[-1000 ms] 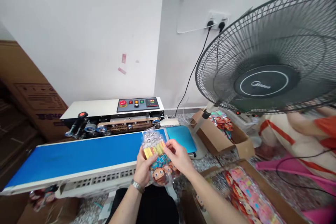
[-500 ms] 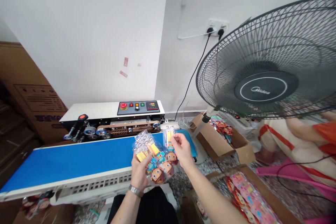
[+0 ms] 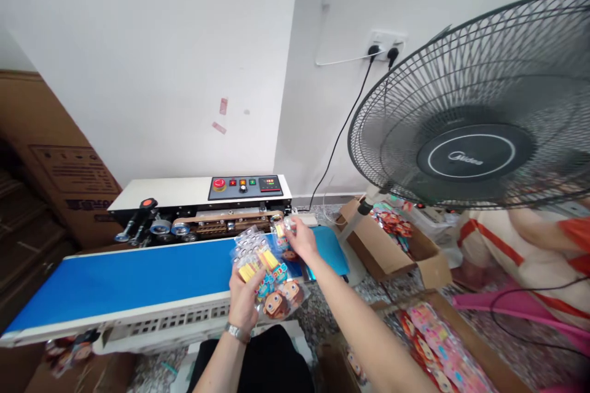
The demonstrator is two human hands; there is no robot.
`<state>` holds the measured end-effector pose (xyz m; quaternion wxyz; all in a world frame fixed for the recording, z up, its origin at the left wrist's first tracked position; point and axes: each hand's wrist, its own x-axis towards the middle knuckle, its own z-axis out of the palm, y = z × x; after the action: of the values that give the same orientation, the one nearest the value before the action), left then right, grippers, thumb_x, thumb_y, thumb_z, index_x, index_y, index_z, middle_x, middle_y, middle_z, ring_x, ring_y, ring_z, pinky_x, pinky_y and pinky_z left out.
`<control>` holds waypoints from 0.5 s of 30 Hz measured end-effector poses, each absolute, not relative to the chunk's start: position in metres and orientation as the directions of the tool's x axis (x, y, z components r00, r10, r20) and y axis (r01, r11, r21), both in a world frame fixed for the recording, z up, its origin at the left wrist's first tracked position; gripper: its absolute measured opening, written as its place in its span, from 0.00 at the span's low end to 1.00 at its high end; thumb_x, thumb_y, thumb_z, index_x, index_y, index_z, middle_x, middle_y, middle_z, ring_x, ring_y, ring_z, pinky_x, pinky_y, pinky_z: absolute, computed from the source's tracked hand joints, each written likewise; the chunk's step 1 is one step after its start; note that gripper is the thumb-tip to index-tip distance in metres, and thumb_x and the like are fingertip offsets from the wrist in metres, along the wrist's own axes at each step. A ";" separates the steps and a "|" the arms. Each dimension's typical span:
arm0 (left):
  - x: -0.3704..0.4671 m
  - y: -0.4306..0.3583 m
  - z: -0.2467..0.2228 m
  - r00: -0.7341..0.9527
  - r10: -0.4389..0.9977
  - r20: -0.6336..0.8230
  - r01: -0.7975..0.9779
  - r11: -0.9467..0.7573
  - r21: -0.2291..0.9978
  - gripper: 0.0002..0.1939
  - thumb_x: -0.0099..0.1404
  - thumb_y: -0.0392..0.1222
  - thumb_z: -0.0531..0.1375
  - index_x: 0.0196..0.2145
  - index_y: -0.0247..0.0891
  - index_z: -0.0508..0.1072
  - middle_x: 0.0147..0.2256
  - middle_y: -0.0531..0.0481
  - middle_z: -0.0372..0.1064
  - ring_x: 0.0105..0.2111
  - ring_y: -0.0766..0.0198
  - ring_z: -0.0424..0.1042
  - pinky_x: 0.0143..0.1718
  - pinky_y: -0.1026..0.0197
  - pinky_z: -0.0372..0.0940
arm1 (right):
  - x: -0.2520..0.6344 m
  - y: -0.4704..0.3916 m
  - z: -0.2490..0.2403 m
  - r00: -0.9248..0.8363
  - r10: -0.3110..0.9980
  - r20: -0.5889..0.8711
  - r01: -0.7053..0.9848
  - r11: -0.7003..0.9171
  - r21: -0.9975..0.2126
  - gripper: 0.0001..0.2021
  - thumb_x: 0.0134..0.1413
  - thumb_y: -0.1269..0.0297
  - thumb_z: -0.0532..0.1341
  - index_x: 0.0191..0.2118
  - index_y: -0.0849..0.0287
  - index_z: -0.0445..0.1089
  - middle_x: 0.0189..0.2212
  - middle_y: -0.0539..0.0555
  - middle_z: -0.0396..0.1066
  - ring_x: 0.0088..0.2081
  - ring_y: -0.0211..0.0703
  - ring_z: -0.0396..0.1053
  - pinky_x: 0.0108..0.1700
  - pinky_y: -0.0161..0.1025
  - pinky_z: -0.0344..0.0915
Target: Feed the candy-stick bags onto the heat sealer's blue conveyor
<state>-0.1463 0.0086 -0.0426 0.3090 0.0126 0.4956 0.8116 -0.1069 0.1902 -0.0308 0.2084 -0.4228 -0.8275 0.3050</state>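
Observation:
My left hand [image 3: 244, 301], a watch on its wrist, is closed around a fan of clear plastic packets [image 3: 270, 282]. They show yellow contents, blue lettering and brown cartoon faces at the lower ends. My right hand [image 3: 302, 239] pinches the upper end of a single packet [image 3: 281, 234], right by the intake end of a band sealer [image 3: 193, 193]. This packet's lower part lies behind the fan, above the blue conveyor belt [image 3: 152, 273]. The right fingertips are partly hidden.
A large fan [image 3: 470, 156] stands close on the right. Open cardboard boxes [image 3: 378, 252] of colourful packets sit below it. Another person's orange sleeve [image 3: 576, 233] shows at the right edge. Cables [image 3: 341, 135] run down from a wall socket. Large cartons [image 3: 69, 178] stand at left.
My right hand has moved up and left with its packet, from beside the fan of packets to the sealer's right end. My left hand stays almost where it was.

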 end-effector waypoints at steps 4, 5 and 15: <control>-0.147 0.009 -0.043 -0.829 0.501 -0.249 -0.456 -0.346 0.820 0.25 0.44 0.38 0.68 0.41 0.39 0.66 0.38 0.47 0.73 0.37 0.57 0.73 0.39 0.57 0.67 | -0.088 0.158 -0.020 -0.779 0.617 0.111 0.268 0.488 -0.831 0.13 0.51 0.57 0.57 0.41 0.58 0.65 0.32 0.51 0.69 0.32 0.40 0.67 0.35 0.36 0.62; -0.147 0.009 -0.043 -0.833 0.501 -0.237 -0.447 -0.353 0.822 0.25 0.44 0.39 0.68 0.41 0.39 0.66 0.38 0.48 0.73 0.37 0.58 0.73 0.39 0.57 0.67 | -0.081 0.150 -0.018 -0.829 0.552 0.094 0.217 0.472 -0.854 0.12 0.50 0.56 0.57 0.39 0.57 0.66 0.30 0.50 0.69 0.31 0.39 0.67 0.34 0.35 0.62; -0.146 0.008 -0.044 -0.818 0.520 -0.247 -0.463 -0.340 0.818 0.26 0.45 0.38 0.67 0.43 0.39 0.66 0.41 0.45 0.72 0.41 0.57 0.72 0.44 0.56 0.65 | -0.063 0.188 -0.038 -0.544 0.832 0.110 0.407 0.376 -0.832 0.11 0.49 0.55 0.55 0.33 0.58 0.65 0.25 0.50 0.69 0.29 0.41 0.68 0.30 0.34 0.61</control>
<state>-0.1464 0.0082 -0.0443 0.3004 0.0286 0.4895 0.8181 -0.0631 0.1877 -0.0376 0.2686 -0.3946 -0.7849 0.3951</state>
